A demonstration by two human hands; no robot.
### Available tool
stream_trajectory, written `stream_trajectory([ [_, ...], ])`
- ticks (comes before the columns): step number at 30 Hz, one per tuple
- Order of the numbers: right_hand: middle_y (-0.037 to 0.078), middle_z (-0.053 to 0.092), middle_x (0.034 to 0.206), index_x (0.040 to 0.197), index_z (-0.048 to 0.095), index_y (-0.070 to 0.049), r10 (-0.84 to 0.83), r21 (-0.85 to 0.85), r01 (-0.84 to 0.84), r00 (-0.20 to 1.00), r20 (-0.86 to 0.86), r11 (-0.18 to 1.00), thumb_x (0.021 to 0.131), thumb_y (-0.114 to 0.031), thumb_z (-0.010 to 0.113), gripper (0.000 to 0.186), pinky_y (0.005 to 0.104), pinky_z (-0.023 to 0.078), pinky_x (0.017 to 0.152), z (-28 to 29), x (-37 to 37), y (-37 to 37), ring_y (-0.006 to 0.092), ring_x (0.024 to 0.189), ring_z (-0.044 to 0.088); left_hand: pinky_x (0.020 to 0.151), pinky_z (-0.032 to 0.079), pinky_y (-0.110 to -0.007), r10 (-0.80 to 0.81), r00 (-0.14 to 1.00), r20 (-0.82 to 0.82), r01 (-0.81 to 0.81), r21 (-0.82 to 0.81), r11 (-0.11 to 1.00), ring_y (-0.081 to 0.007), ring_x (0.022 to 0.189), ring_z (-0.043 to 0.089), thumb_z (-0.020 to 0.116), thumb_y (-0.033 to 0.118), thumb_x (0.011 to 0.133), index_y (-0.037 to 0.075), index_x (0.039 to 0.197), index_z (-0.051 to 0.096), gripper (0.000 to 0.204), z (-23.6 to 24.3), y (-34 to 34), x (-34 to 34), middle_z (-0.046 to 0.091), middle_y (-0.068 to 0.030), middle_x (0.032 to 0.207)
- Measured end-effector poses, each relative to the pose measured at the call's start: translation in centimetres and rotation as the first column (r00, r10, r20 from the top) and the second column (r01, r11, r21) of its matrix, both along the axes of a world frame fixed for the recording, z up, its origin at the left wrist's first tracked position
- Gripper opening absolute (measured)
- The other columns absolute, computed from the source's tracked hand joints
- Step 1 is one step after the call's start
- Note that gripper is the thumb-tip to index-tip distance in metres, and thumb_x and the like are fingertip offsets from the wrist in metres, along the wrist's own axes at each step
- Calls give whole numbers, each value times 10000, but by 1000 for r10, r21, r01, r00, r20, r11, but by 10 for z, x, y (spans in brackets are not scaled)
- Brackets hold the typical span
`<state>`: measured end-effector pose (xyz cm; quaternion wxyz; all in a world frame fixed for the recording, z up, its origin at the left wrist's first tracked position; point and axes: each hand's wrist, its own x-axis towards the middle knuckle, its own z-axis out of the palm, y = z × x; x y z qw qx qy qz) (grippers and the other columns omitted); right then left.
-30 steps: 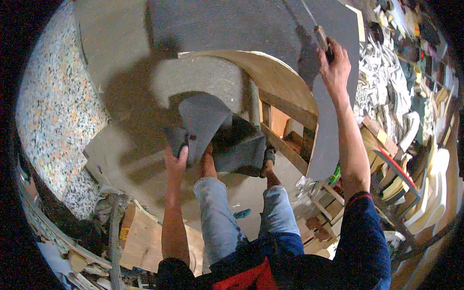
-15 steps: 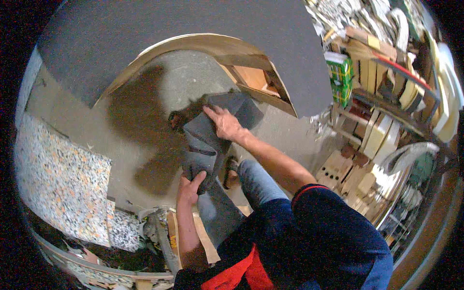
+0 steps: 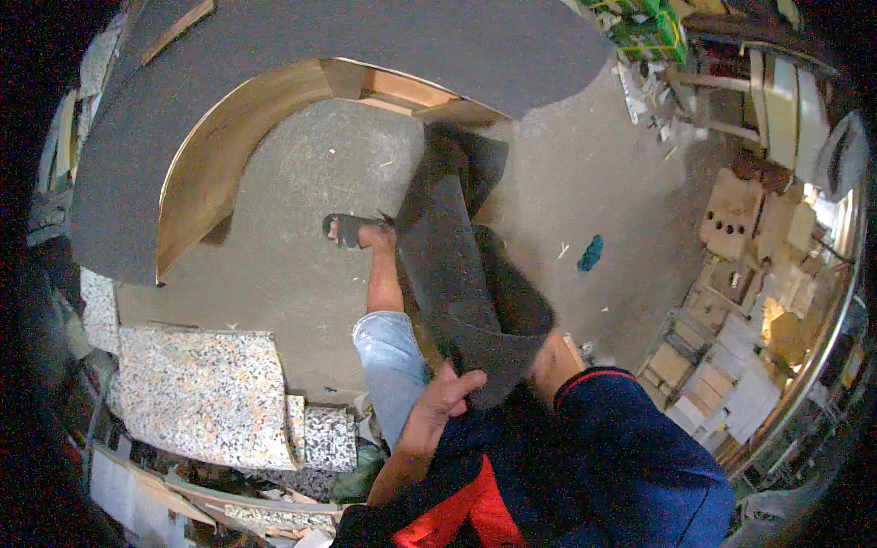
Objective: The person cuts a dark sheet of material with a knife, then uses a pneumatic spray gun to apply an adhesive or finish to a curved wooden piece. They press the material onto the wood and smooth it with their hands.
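Note:
A long, dark grey piece of felt-like fabric (image 3: 448, 242) hangs in folds in front of me, its far end trailing toward the curved frame. My left hand (image 3: 448, 391) grips its near edge, thumb on top and fingers curled around. On the right, my forearm runs behind the loose fold, and the cloth hides that hand and its fingers. Beyond the fabric is a large curved wooden frame (image 3: 206, 178) with a dark grey top (image 3: 301, 32). One of my feet, in a dark sandal (image 3: 347, 230), stands on the floor left of the fabric.
Speckled foam sheets (image 3: 201, 393) lie at the left. Wooden blocks and offcuts (image 3: 731, 215) are heaped along the right side, below a green package (image 3: 649, 36). A small teal scrap (image 3: 591, 253) and light shavings dot the concrete floor (image 3: 301, 155).
The bunched fabric has unfolded into a longer hanging strip and come nearer my body. My right hand has drawn back behind it. The view has shifted, and my foot now shows at the left.

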<state>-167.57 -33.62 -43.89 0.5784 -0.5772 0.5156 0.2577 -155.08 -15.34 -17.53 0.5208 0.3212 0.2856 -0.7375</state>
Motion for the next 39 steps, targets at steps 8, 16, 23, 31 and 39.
stream_trajectory([
  [8, 127, 533, 1371, 1419, 484, -127, -517, 221, 485, 847, 121, 846, 986, -365, 538, 497, 445, 488, 1007, 55, -104, 6, 301, 1192, 568, 911, 501, -364, 1, 940, 340, 19, -56, 998, -195, 1032, 628, 695, 241, 859, 60, 1442, 402, 677, -12, 22, -101, 593, -72, 1306],
  [16, 76, 640, 1263, 1358, 567, -81, -709, 428, 580, 654, 262, 693, 1005, -349, 529, 445, 389, 497, 992, 205, -146, -3, 215, 1124, 618, 959, 530, -493, 167, 859, 484, -348, 311, 884, -301, 1187, 589, 631, 492, 959, 68, 1414, 460, 645, -76, 79, -82, 571, -133, 1353],
  [23, 86, 688, 887, 1068, 676, 18, 288, -42, -404, 573, 767, 914, 901, -222, 692, 293, 368, 522, 806, 300, -89, 89, 161, 904, 625, 1100, 410, -409, 105, 986, 132, -101, -41, 994, -269, 1317, 487, 703, 488, 906, 38, 1502, 381, 813, -67, 19, -84, 486, -127, 1473],
  [31, 131, 602, 1306, 1245, 614, -9, -70, -470, 215, 950, 306, 856, 799, -41, 755, 469, 399, 559, 938, 292, -172, -23, 279, 1056, 652, 960, 483, -344, -150, 339, 929, 499, -42, 866, -182, 1066, 619, 779, 220, 851, 13, 1261, 626, 484, 38, -11, -66, 686, -71, 1203],
  [39, 164, 572, 1353, 1350, 543, -14, 478, -543, -144, 689, 545, 827, 872, -151, 713, 526, 463, 478, 1010, 259, -79, 28, 351, 1178, 585, 995, 465, -410, 299, 446, 843, 431, -495, 754, -277, 1133, 605, 807, 215, 816, -17, 1257, 600, 539, 130, 55, -59, 659, -181, 1187],
])
